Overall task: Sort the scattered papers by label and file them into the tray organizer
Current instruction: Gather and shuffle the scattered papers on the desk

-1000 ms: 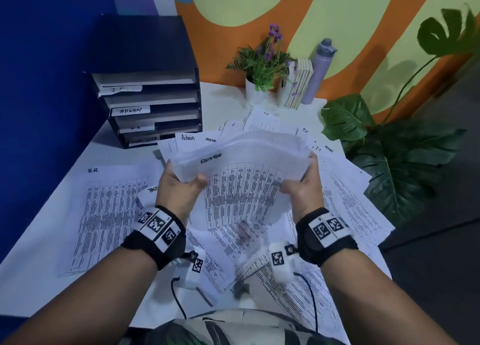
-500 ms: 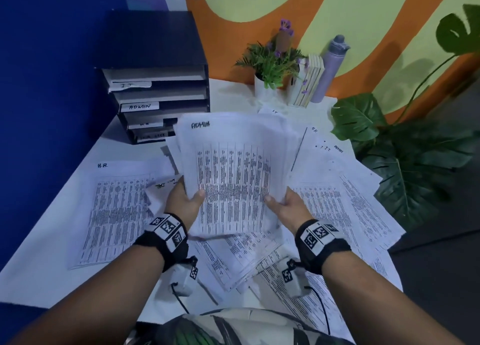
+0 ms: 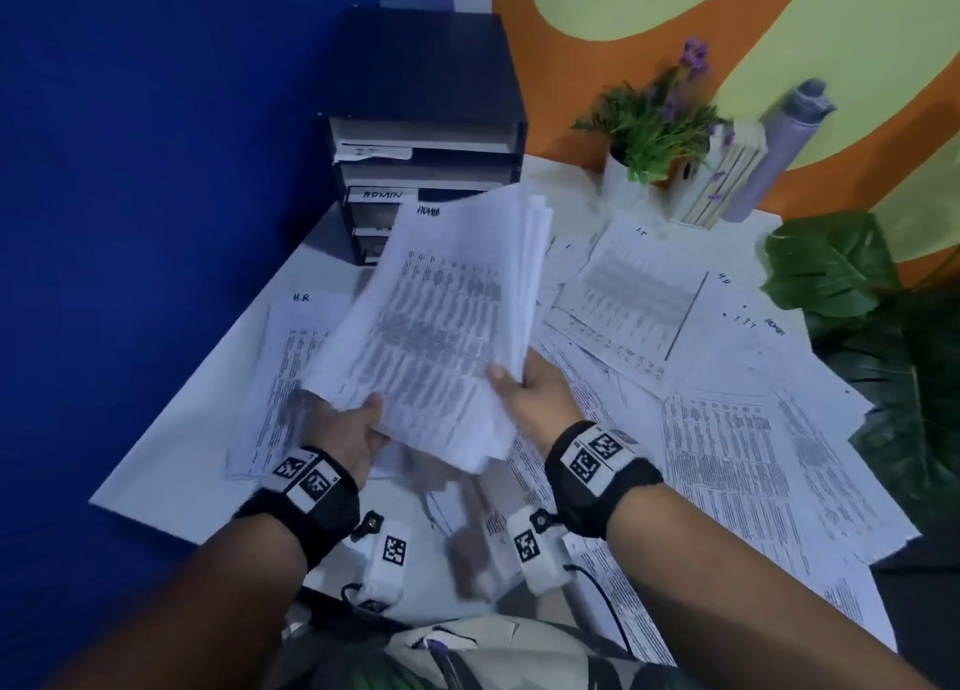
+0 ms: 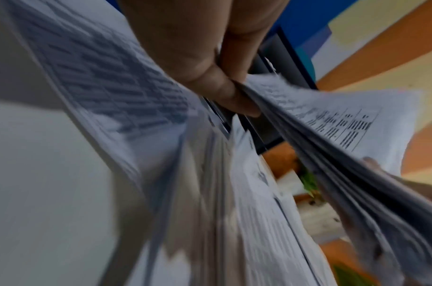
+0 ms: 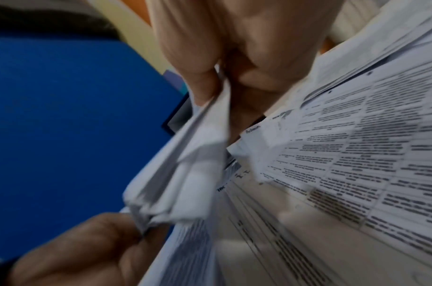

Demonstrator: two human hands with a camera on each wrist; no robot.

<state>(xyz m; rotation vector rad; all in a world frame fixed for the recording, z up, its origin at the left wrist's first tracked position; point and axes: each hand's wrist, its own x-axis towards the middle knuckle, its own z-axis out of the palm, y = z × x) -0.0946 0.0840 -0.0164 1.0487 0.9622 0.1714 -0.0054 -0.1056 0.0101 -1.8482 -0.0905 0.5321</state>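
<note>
A thick stack of printed sheets marked ADMIN (image 3: 441,320) is lifted above the table, its top edge tilted toward the dark tray organizer (image 3: 431,133). My left hand (image 3: 358,429) pinches its near left corner, thumb on top, also clear in the left wrist view on the stack's edge (image 4: 307,151). My right hand (image 3: 524,388) grips the stack's right edge, thumb over the top sheet; the right wrist view shows the held papers (image 5: 197,164). The organizer's shelves carry labels I.T (image 3: 371,151) and ADMIN (image 3: 382,194); the stack hides the lower shelves.
Loose printed sheets (image 3: 727,429) cover the white table (image 3: 171,460), including an H.R. sheet (image 3: 291,356) at left. A potted plant (image 3: 649,128), books (image 3: 727,180) and a grey bottle (image 3: 779,148) stand at the back. Large leaves (image 3: 893,336) hang at the table's right edge.
The ADMIN stack, bowed upside down a second ago, has been flattened label-up and swung left toward the organizer. Both hands kept hold and moved left with it.
</note>
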